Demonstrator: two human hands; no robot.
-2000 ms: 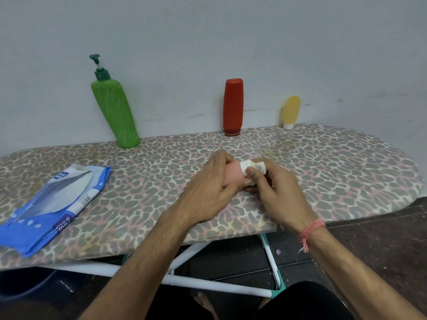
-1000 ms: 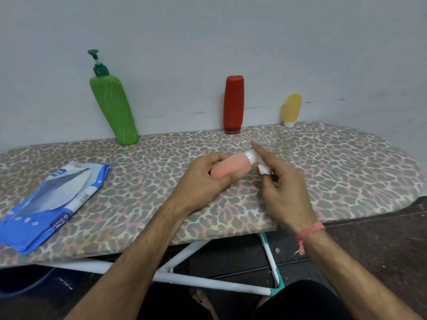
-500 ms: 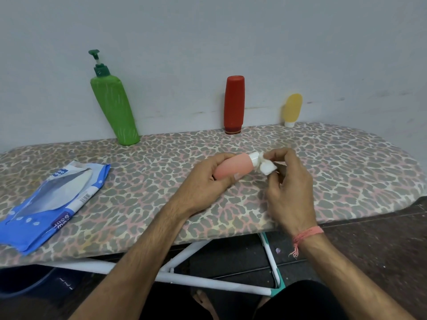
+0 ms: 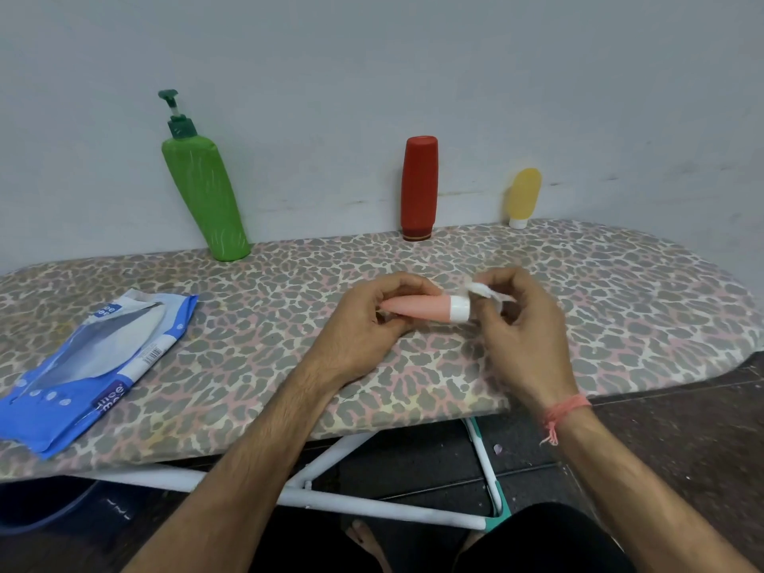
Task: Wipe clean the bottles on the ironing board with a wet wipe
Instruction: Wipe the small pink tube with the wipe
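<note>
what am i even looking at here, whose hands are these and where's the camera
There is no machine here. The camera sits on a person's head and looks forward and down, so the two bare arms reaching in from the bottom are that person's own.

The patterned surface is an ironing board set against a wall. Standing along the wall are a green pump bottle, a red bottle and a small yellow bottle. A blue wet wipe packet lies flat on the left of the board.

The left hand holds a small pink bottle on its side above the board, white cap pointing right. The right hand, with a pink thread at the wrist, pinches a small white wet wipe right by that cap.
</note>
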